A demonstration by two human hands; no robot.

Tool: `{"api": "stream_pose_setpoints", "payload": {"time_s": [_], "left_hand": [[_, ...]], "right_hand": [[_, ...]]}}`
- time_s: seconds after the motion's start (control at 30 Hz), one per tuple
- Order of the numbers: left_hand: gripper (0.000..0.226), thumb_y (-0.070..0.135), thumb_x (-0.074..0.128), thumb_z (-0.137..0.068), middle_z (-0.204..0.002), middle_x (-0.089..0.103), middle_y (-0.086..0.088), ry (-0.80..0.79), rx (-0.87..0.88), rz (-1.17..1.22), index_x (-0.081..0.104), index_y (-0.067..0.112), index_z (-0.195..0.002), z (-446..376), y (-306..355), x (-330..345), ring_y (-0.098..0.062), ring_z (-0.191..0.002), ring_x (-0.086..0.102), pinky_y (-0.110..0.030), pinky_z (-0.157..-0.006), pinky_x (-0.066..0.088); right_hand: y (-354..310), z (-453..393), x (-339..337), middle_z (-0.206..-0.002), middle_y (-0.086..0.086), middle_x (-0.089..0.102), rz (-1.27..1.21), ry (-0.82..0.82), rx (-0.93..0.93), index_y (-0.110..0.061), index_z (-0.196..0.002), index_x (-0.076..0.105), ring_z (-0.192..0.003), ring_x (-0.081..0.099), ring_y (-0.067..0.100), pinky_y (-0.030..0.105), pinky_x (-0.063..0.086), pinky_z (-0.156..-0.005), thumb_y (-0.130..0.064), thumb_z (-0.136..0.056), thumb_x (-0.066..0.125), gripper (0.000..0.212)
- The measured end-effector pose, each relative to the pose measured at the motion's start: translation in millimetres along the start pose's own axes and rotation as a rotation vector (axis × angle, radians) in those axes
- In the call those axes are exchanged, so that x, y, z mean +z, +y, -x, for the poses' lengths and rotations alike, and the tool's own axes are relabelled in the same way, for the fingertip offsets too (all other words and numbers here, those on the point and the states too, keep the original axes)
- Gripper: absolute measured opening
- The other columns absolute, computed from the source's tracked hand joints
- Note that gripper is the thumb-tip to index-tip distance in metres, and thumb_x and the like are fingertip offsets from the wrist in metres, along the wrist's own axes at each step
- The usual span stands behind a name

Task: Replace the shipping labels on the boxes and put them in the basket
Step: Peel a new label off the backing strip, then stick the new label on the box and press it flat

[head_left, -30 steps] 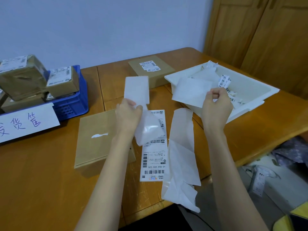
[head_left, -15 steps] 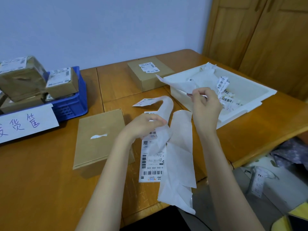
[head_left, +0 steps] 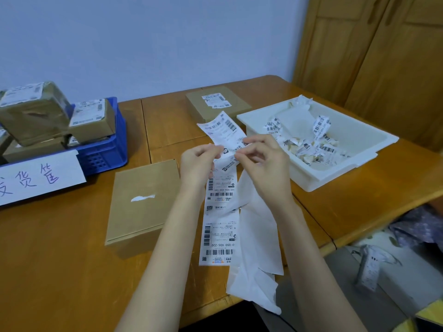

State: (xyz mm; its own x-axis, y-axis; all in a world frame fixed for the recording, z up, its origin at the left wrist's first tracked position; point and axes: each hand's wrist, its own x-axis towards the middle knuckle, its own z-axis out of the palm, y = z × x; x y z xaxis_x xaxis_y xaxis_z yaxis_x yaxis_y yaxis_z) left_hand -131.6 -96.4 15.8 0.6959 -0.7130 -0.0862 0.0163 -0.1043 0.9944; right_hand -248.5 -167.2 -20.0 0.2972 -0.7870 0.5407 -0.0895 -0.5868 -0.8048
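Two bare forearms, no sleeves in view – hands (head_left: 236, 161) ungloved, ringless

The label strip (head_left: 219, 226) on the table carries barcodes and the upside-down code "050 V05-220". The white sign (head_left: 40, 179) on the blue basket (head_left: 105, 149) shows handwritten characters "货筐".

My left hand (head_left: 197, 165) and right hand (head_left: 265, 164) are raised close together in front of me, fingers curled, both pinching 1 label (head_left: 221, 130).
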Motion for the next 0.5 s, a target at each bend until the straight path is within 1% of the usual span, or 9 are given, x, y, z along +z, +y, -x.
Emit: {"api": "stream_pose_setpoints", "payload": {"time_s": [0.1, 0.2, 0.27, 0.33, 0.37, 0.4, 0.43, 0.47, 0.5], "left_hand": [[0.016, 0.016, 0.070, -0.088, -0.072, 0.062, 0.014, 0.042, 0.017, 0.011, 0.067, 0.015, -0.072, 1, -4, 0, -0.002, -0.059, 0.048, -0.020, -0.057, 0.036], [0.018, 0.014, 0.067, -0.089, -0.055, 0.057, 0.019, 0.067, 0.018, 0.044, 0.066, 0.015, -0.072, 4, -2, 1, 0.000, -0.061, 0.050, -0.020, -0.057, 0.036], [0.019, 0.014, 0.064, -0.091, -0.058, 0.055, 0.015, 0.117, 0.007, 0.101, 0.064, 0.017, -0.072, 3, 0, -4, -0.006, -0.064, 0.047, -0.020, -0.055, 0.034], [0.024, 0.014, 0.061, -0.093, -0.058, 0.052, 0.014, 0.125, 0.005, 0.148, 0.057, 0.018, -0.070, 1, 4, -13, -0.008, -0.060, 0.039, -0.021, -0.052, 0.029], [0.025, 0.014, 0.060, -0.094, -0.053, 0.050, 0.016, 0.104, 0.014, 0.175, 0.055, 0.018, -0.070, 2, 6, -17, -0.008, -0.057, 0.034, -0.021, -0.052, 0.026], [0.024, 0.014, 0.059, -0.094, -0.049, 0.047, 0.017, 0.078, 0.029, 0.200, 0.055, 0.018, -0.071, 2, 8, -21, -0.008, -0.055, 0.031, -0.021, -0.051, 0.024], [0.021, 0.013, 0.058, -0.094, -0.047, 0.044, 0.016, 0.054, 0.049, 0.215, 0.056, 0.016, -0.074, 2, 9, -24, -0.008, -0.054, 0.028, -0.021, -0.050, 0.021], [0.017, 0.014, 0.058, -0.094, -0.046, 0.043, 0.016, 0.034, 0.071, 0.216, 0.057, 0.014, -0.078, 3, 8, -26, -0.008, -0.053, 0.027, -0.021, -0.050, 0.020], [0.013, 0.015, 0.058, -0.094, -0.047, 0.042, 0.015, 0.015, 0.091, 0.211, 0.059, 0.012, -0.082, 4, 8, -27, -0.008, -0.053, 0.027, -0.021, -0.050, 0.019]], "right_hand": [[1, 2, 1, -0.108, -0.011, 0.060, 0.081, -0.053, -0.026, -0.015, -0.091, 0.075, -0.088, 0.068, 0.006, 0.028, 0.057, -0.081, -0.019, -0.082, 0.076, 0.010], [-6, 3, -2, -0.110, -0.020, 0.055, 0.212, -0.047, -0.006, -0.025, -0.105, 0.070, -0.067, 0.065, -0.001, 0.017, 0.050, -0.071, -0.026, -0.082, 0.072, 0.023], [-8, 1, -6, -0.111, -0.021, 0.050, 0.284, -0.019, 0.037, -0.029, -0.109, 0.066, -0.063, 0.061, 0.002, 0.011, 0.043, -0.065, -0.026, -0.081, 0.067, 0.028], [-10, -2, -11, -0.109, -0.016, 0.056, 0.209, 0.029, 0.141, -0.026, -0.103, 0.067, -0.069, 0.059, 0.002, 0.009, 0.039, -0.065, -0.029, -0.086, 0.064, 0.018], [-13, -6, -13, -0.104, -0.012, 0.062, 0.134, 0.037, 0.227, -0.023, -0.096, 0.069, -0.071, 0.058, 0.002, 0.011, 0.039, -0.066, -0.035, -0.091, 0.059, 0.016], [-17, -10, -14, -0.094, -0.009, 0.068, 0.064, 0.011, 0.330, -0.020, -0.088, 0.072, -0.068, 0.058, 0.001, 0.013, 0.040, -0.065, -0.043, -0.096, 0.051, 0.032], [-24, -14, -15, -0.083, -0.006, 0.072, 0.003, -0.065, 0.450, -0.018, -0.082, 0.073, -0.062, 0.058, 0.002, 0.014, 0.040, -0.063, -0.051, -0.098, 0.042, 0.048], [-31, -19, -13, -0.077, -0.004, 0.074, -0.045, -0.164, 0.543, -0.016, -0.077, 0.074, -0.057, 0.058, 0.003, 0.017, 0.039, -0.062, -0.056, -0.098, 0.036, 0.059], [-39, -22, -11, -0.075, -0.003, 0.075, -0.094, -0.247, 0.606, -0.014, -0.077, 0.074, -0.054, 0.057, 0.005, 0.019, 0.039, -0.061, -0.058, -0.098, 0.035, 0.063]]}}
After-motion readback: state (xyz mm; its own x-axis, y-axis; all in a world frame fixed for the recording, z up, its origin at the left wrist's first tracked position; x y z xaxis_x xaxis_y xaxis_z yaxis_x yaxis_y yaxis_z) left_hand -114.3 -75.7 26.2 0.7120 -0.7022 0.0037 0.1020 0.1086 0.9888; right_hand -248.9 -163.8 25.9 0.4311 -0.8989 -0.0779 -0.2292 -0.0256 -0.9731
